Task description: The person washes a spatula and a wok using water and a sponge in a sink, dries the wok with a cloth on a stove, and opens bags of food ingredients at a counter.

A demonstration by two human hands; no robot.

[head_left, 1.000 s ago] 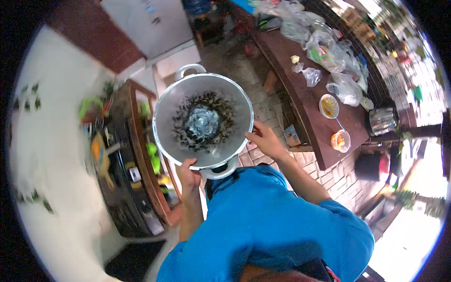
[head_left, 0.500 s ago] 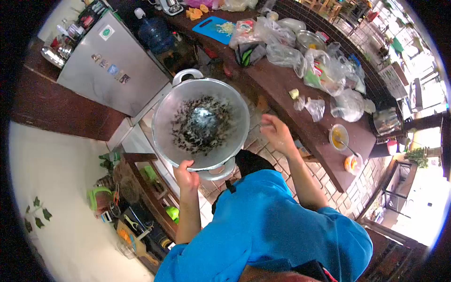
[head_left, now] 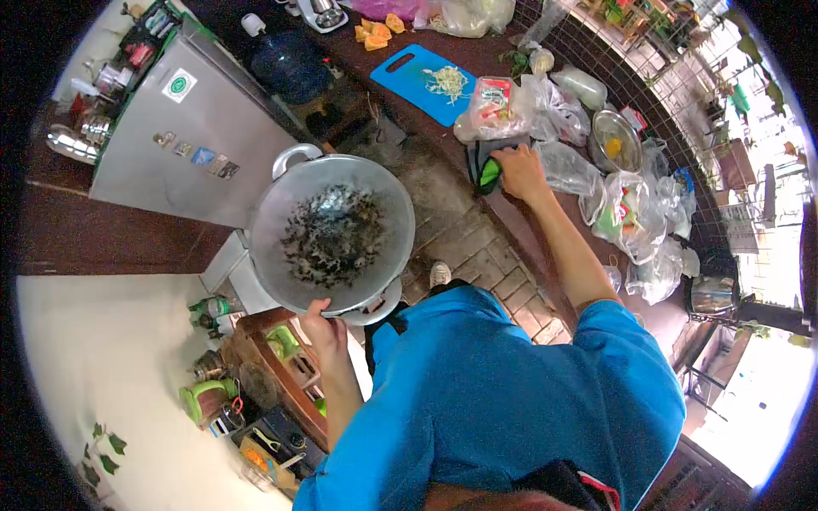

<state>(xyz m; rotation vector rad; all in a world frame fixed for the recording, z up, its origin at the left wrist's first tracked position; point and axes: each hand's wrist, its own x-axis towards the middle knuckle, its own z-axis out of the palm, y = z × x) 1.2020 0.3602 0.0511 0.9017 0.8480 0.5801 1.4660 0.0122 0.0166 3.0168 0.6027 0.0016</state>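
Note:
My left hand point(head_left: 322, 330) grips the near rim of a large aluminium wok point(head_left: 264, 251), thumb over the edge, beside one of its loop handles. The wok is tilted towards me, and its inside is blackened in the middle. At the edge of the brown counter, my right hand point(head_left: 521, 173) has its fingers closed on a dark, cloth-like item with a bright green part point(head_left: 489, 175). Its exact kind is unclear, as the hand covers some of it. Just beyond lies a clear plastic bag with a red-and-white packet point(head_left: 494, 106).
On the counter point(head_left: 409, 17) are a blue cutting board point(head_left: 409, 77) with shredded white vegetable, orange chunks point(head_left: 375, 34), several plastic bags and a metal bowl point(head_left: 615, 140). A grey fridge point(head_left: 196, 128) stands left, with a wooden shelf point(head_left: 256, 328) nearer me.
My right hand has gone from beside the wok to the dark and green item on the counter. The wok, still in my left hand, sits slightly further left in view.

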